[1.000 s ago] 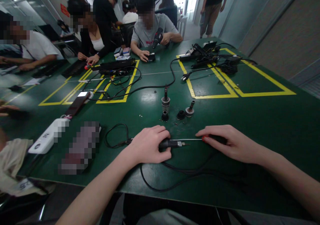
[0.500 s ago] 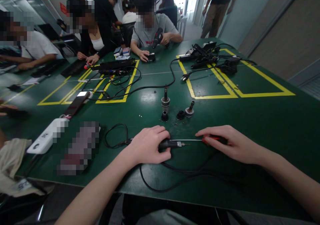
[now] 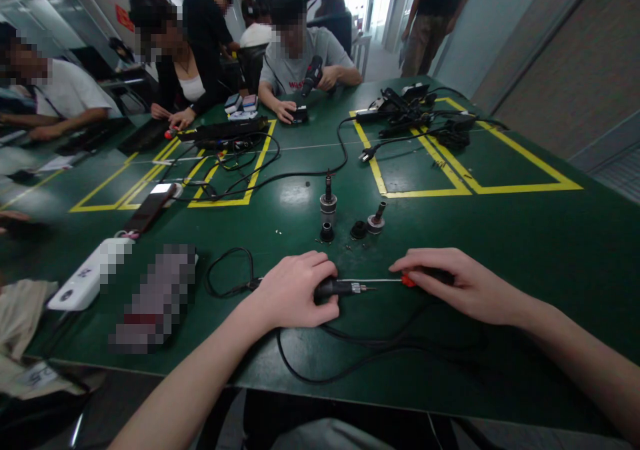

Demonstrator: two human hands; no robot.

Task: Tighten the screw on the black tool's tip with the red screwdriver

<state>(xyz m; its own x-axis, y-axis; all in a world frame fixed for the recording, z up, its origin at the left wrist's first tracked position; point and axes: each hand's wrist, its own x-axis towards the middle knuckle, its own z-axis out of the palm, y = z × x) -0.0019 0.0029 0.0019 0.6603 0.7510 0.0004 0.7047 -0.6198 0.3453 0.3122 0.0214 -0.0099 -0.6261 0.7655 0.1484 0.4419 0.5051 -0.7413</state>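
Note:
My left hand is wrapped round a black corded tool handle on the table. A bare silvery collar and thin metal prongs stick out of its right end. In my right hand, thumb and fingers pinch the red end of a screwdriver; the rest of its handle is hidden under the hand. The screwdriver's thin shaft points left and ends beside the black handle, by my left fingers; its tip is hidden. Beyond my hands stand a metal barrel part, a smaller metal part and two black collars.
Black cable loops in front of my hands. To the left lie a blurred-out flat object, a white power strip and a phone. A tangle of black cords lies far right. Co-workers sit across the green table.
The screwdriver handle has turned between my right fingers, showing more red and less black. My left hand keeps its grip. The whole view has shifted slightly.

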